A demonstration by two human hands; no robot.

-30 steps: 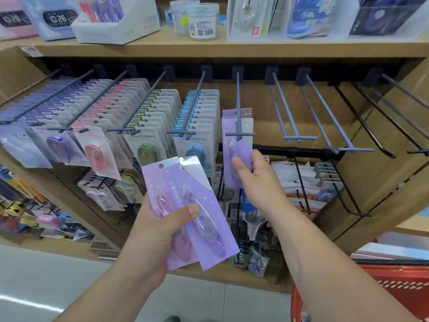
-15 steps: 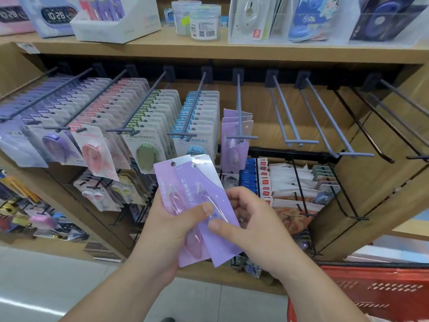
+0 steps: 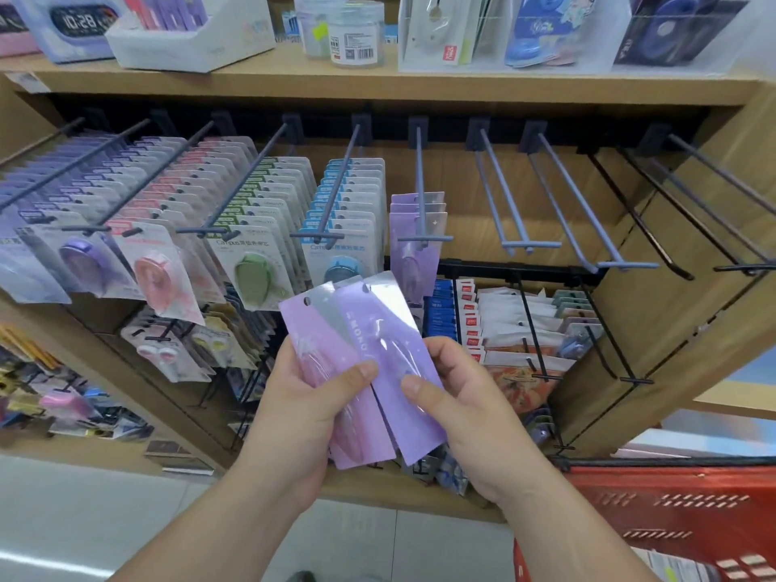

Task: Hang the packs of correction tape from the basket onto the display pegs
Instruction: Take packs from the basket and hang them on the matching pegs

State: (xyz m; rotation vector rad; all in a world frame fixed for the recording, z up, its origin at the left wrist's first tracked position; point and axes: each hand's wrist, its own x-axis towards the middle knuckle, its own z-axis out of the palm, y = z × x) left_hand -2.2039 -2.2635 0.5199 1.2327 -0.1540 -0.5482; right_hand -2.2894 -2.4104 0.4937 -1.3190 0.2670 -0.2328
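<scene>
My left hand (image 3: pixel 302 405) grips a fanned stack of purple correction tape packs (image 3: pixel 331 354) in front of the shelf, thumb across the front. Fingers and thumb of my right hand (image 3: pixel 453 396) pinch the right-hand pack of the fan (image 3: pixel 394 329). Above them, a few purple packs (image 3: pixel 413 245) hang on a blue display peg (image 3: pixel 420 182). The red basket (image 3: pixel 672 518) sits at the lower right, partly cut off by the frame edge.
Full pegs of purple, pink, green and blue packs (image 3: pixel 176 228) fill the left. Bare blue pegs (image 3: pixel 508 203) and black pegs (image 3: pixel 714 212) stick out on the right. A black wire rack (image 3: pixel 546 329) with small packs hangs below. A wooden shelf (image 3: pixel 378 86) carries boxes above.
My right hand left the packs hanging on the peg, came down, and took hold of the right-hand pack in my left hand's stack. The stack rose slightly.
</scene>
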